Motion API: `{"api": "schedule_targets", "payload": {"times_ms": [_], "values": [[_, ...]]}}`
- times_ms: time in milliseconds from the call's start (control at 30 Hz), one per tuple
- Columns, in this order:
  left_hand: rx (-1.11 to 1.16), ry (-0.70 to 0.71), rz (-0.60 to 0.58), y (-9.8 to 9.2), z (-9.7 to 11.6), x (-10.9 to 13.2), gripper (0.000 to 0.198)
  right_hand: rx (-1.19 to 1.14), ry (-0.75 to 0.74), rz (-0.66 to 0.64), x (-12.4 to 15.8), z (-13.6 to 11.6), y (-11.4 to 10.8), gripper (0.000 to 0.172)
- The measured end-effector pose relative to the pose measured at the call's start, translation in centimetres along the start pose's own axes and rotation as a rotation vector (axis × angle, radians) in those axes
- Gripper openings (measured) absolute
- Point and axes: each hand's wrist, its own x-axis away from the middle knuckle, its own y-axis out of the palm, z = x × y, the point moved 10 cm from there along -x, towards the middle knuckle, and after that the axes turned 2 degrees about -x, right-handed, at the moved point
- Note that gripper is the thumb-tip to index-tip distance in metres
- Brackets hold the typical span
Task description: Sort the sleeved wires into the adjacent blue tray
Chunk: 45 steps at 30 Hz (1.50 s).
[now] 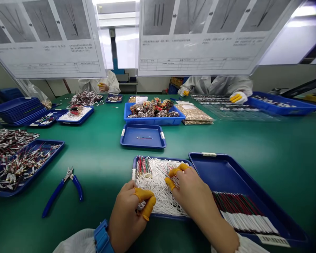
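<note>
While Both Hands Bend Over White Tubes, Wired Pieces Lie in Line Alongside

As the left hand hangs over the near-left edge of a shallow blue tray, its thumb and forefinger come close together in yellow finger cots; whether anything is pinched between them I cannot tell. Over the tray's far-right part, the right hand curls its fingers down among the tubes, its grip likewise hidden.

White tubes fill this tray, straight in front of the person, their long axes crossing every which way. At its far-left corner, a cluster of red and green wires points away from the person.

Just to the right, a larger tray carries sleeved wires packed side by side. Their long axes run parallel, white sleeves toward the person, red and dark lengths pointing away and leaning left.

Beyond the tube tray, a smaller tray holds a few loose wires lying crosswise, left to right. On the green desk to the left, pliers rest with spread blue handles toward the person and their tips pointing away. Farther left, wired pieces heap at mixed angles.
</note>
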Motion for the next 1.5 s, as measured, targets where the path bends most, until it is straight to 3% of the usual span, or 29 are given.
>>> {"api": "schedule_targets", "payload": {"times_ms": [167, 300, 433, 567, 700, 767, 1033, 1300, 1500], "values": [[0.013, -0.008, -0.005, 0.1, 0.0, 0.0, 0.013, -0.025, 0.060, 0.002, 0.3, 0.2, 0.4, 0.014], [0.020, 0.001, -0.009, 0.1, 0.2, 0.0, 0.014, -0.173, 0.077, 0.033, 0.6, 0.9, 0.3, 0.014], [0.016, -0.018, -0.010, 0.2, -0.1, 0.0, 0.015, -0.493, 0.022, 0.044, 1.0, 1.0, 0.5, 0.010], [0.045, -0.013, -0.011, 0.3, -0.2, 0.1, 0.020, -0.843, -0.041, -0.017, 1.7, -0.5, 1.3, 0.028], [0.085, -0.034, -0.039, 0.7, -0.5, 0.1, 0.020, -1.288, 0.061, -0.105, 2.6, -1.8, 2.7, 0.032], [0.123, -0.064, -0.031, 0.7, -0.7, 0.1, 0.017, -1.396, 0.101, -0.128, 2.8, -2.0, 3.2, 0.035], [0.165, -0.241, 0.081, -0.2, -2.3, 0.6, 0.016, -1.248, 0.059, -0.064, 2.6, -0.1, 3.2, 0.022], [0.216, -0.253, 0.112, -0.4, -2.5, 0.6, 0.011, -0.700, -0.245, 0.093, 3.5, -2.5, 1.2, 0.020], [0.112, -0.219, 0.158, -1.2, -1.7, 0.3, 0.009, -0.652, -0.085, 0.353, 3.2, 0.8, -1.7, 0.021]]}}
